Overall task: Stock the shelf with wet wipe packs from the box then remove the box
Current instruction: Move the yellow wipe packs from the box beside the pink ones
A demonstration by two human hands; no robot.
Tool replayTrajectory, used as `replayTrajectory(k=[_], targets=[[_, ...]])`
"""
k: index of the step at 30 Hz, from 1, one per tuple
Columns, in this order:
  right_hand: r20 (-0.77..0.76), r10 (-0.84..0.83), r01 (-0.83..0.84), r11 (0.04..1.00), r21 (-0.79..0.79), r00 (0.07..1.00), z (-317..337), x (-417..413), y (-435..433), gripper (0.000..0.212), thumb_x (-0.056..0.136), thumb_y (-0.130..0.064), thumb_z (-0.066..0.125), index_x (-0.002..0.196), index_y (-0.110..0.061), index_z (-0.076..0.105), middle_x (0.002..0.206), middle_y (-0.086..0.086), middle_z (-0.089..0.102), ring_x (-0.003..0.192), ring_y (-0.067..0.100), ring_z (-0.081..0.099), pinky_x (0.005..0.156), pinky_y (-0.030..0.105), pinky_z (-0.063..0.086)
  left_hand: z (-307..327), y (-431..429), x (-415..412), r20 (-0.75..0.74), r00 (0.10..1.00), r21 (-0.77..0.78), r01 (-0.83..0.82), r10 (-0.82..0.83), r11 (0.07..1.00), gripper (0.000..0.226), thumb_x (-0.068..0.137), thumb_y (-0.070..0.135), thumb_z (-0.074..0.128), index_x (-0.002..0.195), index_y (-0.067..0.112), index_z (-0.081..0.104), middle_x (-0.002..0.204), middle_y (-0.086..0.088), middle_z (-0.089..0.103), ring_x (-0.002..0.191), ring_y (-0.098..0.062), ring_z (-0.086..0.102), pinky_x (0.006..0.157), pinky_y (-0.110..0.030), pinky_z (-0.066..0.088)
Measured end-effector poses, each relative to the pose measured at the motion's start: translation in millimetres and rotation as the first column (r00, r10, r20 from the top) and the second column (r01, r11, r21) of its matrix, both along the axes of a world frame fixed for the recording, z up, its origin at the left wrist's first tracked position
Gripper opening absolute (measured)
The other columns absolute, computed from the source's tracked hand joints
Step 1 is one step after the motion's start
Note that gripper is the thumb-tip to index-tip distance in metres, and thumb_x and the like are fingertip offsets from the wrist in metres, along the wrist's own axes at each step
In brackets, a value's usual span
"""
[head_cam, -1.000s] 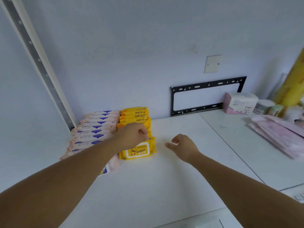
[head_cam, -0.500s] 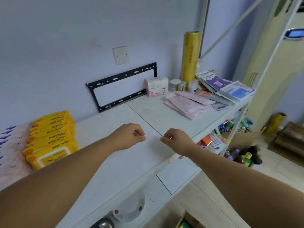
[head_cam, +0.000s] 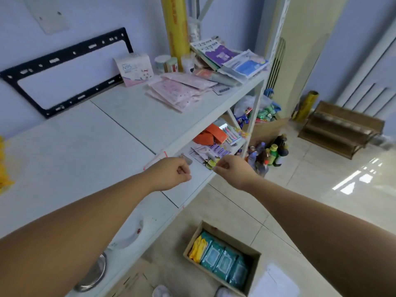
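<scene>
The white shelf [head_cam: 107,136] lies under and left of my fists; below them on the floor, the cardboard box [head_cam: 232,236] holds teal wipe packs [head_cam: 222,262] and yellow packs [head_cam: 198,247]. My left hand [head_cam: 171,174] and right hand [head_cam: 233,171] are curled, empty

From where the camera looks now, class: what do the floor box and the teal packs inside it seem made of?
Box: likely cardboard, matt; dull brown walls with thin raw edges. Teal packs: probably soft plastic film, slightly glossy; they bulge and crease.
</scene>
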State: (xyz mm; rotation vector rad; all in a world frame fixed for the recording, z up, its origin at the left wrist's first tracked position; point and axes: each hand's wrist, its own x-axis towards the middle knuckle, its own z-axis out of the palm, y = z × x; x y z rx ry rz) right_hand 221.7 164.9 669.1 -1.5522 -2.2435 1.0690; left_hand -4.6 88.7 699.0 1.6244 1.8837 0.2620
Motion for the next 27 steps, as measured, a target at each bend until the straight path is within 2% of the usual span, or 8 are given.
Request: replayTrajectory(k=[3,7,13,16,18,20,23,27], targets=[[0.076,0.000,0.003,0.999,-0.048,0.997,-27,22,-10,0.020,0.093,-0.042,0.065,0.092,-0.021,0.066,0.090,-0.003,0.066,0.085,0.018,0.062,0.071,0.031,0.047,-32,-6,15,0.008,0.999,-0.090,0.031,-0.031,0.995,0.014,0.087,0.039,0.072,0.095,0.028,0.069,0.092,0.009,0.069,0.085,-0.008,0.065,0.081,-0.031,0.056],[0.150,0.037,-0.011,0.984,-0.175,0.988,-67,36,-22,0.023,0.092,-0.037,0.067,0.103,-0.018,0.068,0.103,0.001,0.069,0.096,0.022,0.062,0.078,0.031,0.048,-73,-11,23,0.013,0.998,-0.181,0.064,-0.063,0.981,0.011,0.087,0.033,0.070,0.094,0.025,0.069,0.091,0.009,0.068,0.085,-0.008,0.065,0.075,-0.026,0.053],[0.275,0.100,0.010,0.929,-0.371,0.956,-137,46,-48,0.029,0.088,-0.037,0.067,0.112,-0.021,0.066,0.110,-0.003,0.065,0.104,0.021,0.061,0.092,0.037,0.053,-152,-30,19,0.030,0.997,-0.355,0.082,-0.077,0.931,0.006,0.089,0.039,0.067,0.088,0.033,0.066,0.099,0.012,0.067,0.095,-0.009,0.065,0.090,-0.035,0.054],[0.333,0.162,0.003,0.896,-0.444,0.929,-174,45,-50,0.029,0.090,-0.034,0.067,0.113,-0.017,0.065,0.111,0.001,0.066,0.103,0.022,0.062,0.090,0.037,0.054,-195,-40,13,0.013,0.997,-0.435,0.080,-0.082,0.897,0.018,0.090,0.038,0.063,0.080,0.025,0.070,0.087,0.004,0.070,0.085,-0.016,0.065,0.090,-0.039,0.056],[0.368,0.192,0.006,0.881,-0.474,0.910,-202,42,-51,0.026,0.091,-0.032,0.067,0.111,-0.014,0.065,0.110,0.005,0.067,0.102,0.025,0.063,0.088,0.038,0.054,-226,-48,10,0.018,0.996,-0.471,0.082,-0.083,0.878,0.019,0.089,0.037,0.063,0.075,0.026,0.069,0.079,0.001,0.068,0.076,-0.019,0.063,0.088,-0.040,0.057],[0.391,0.242,-0.016,0.866,-0.501,0.888,-233,36,-51,0.026,0.093,-0.029,0.066,0.113,-0.012,0.064,0.111,0.005,0.066,0.099,0.024,0.062,0.087,0.037,0.052,-257,-54,8,0.023,0.996,-0.507,0.085,-0.085,0.858,0.012,0.090,0.036,0.065,0.079,0.033,0.070,0.081,0.006,0.069,0.079,-0.015,0.064,0.085,-0.036,0.057],[0.398,0.325,-0.071,0.842,-0.535,0.858,-277,23,-49,0.033,0.095,-0.029,0.065,0.124,-0.013,0.061,0.115,0.005,0.064,0.103,0.024,0.061,0.084,0.032,0.049,-309,-59,3,0.025,0.997,-0.534,0.081,-0.079,0.842,0.016,0.091,0.036,0.066,0.075,0.033,0.070,0.081,0.010,0.069,0.083,-0.016,0.067,0.079,-0.032,0.055],[0.367,0.327,-0.081,0.832,-0.549,0.871,-348,0,-41,0.038,0.093,-0.037,0.067,0.126,-0.019,0.063,0.121,0.002,0.065,0.101,0.020,0.060,0.085,0.031,0.050,-385,-57,3,0.022,0.999,-0.552,0.040,-0.033,0.833,0.013,0.092,0.031,0.067,0.095,0.023,0.077,0.093,0.002,0.074,0.089,-0.019,0.067,0.082,-0.035,0.056]])
